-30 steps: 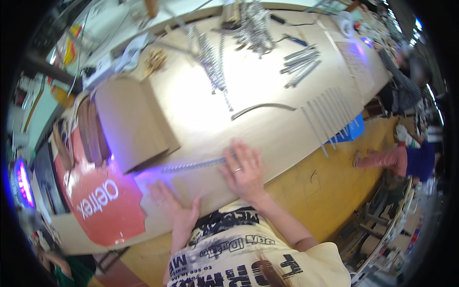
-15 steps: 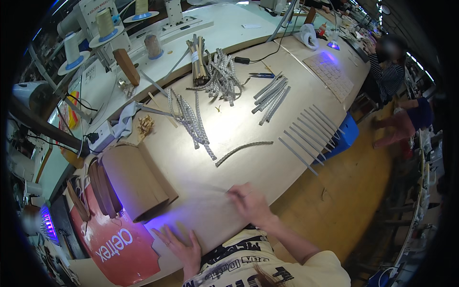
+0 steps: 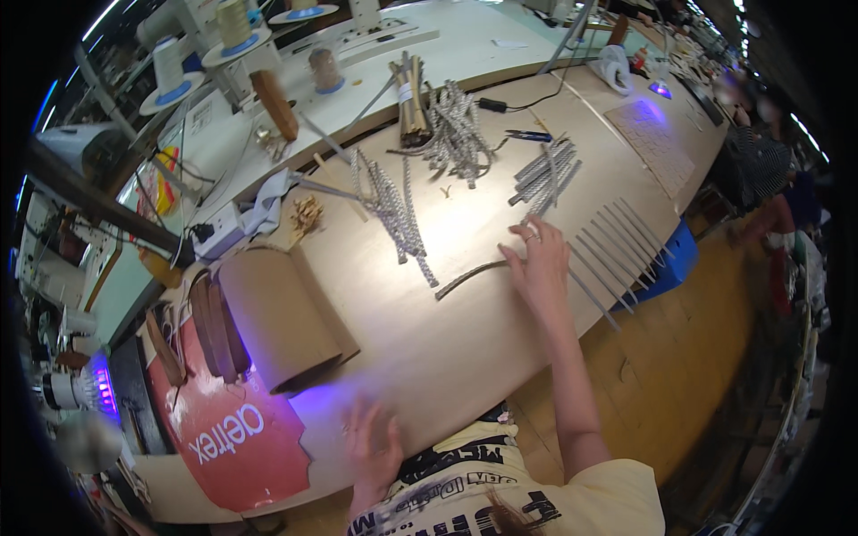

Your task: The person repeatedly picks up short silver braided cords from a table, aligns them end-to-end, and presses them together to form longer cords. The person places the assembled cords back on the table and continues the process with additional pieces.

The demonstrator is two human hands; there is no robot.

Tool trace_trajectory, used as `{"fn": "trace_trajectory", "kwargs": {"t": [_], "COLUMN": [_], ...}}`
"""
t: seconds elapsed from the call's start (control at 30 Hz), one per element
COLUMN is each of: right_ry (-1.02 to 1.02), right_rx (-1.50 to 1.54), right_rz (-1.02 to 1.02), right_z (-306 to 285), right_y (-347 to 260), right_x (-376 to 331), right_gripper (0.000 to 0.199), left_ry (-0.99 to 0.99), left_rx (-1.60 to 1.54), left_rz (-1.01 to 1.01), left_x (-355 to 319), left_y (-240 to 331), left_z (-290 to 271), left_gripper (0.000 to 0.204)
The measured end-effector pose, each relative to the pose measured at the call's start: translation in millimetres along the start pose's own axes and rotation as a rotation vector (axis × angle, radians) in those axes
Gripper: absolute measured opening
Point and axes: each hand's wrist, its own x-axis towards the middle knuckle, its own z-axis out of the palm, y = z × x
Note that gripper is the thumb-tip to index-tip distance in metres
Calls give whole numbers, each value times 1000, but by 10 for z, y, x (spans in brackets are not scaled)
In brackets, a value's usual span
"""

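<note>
My right hand (image 3: pixel 542 268) reaches over the table with thumb and fingers apart, holding nothing that I can see. Its fingertips are at the near end of a pile of short grey braided strips (image 3: pixel 542 177), and one thinner strip lies crosswise on that pile. Beneath the thumb side of the hand is one end of a single dark braided strip (image 3: pixel 469 279); the rest runs left across the table. My left hand (image 3: pixel 374 445), blurred, is by the near table edge with fingers spread and nothing in it.
Thin grey strips (image 3: pixel 617 259) lie in a row at the right edge, above a blue stool (image 3: pixel 672 268). Longer braided strips (image 3: pixel 393 210) and a tangled heap (image 3: pixel 458 129) lie farther back. A curved brown board (image 3: pixel 277 313) and red sheet (image 3: pixel 232 429) are at left.
My right hand has swung forward and right, from the near table to the braided pile. A thin strip now lies across that pile. My left hand has blurred, and the view has shifted.
</note>
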Motion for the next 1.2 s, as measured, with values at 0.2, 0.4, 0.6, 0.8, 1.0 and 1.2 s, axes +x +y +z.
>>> {"fn": "trace_trajectory", "kwargs": {"t": [0.2,0.4,0.6,0.8,1.0,1.2], "right_ry": [-301,-721,-690,-732,-713,-271], "right_rx": [56,722,755,744,642,182], "right_rz": [-174,127,215,215,186,-530], "right_z": [81,-171,-146,-185,-154,11], "right_y": [-272,-569,-881,-1017,-999,-848], "right_x": [-129,-324,-397,-359,-385,-658], "right_gripper": [23,27,28,23,24,26], "left_ry": [-805,-1247,-1141,-1123,-709,-205], "left_rx": [-1407,-2177,-2278,-2146,-325,181], "left_rz": [75,297,339,527,382,398], "left_x": [666,778,623,707,850,755], "left_y": [700,1451,1480,1380,692,30], "left_z": [-418,-414,-361,-247,-77,315], "left_gripper": [22,29,27,29,34,56]}}
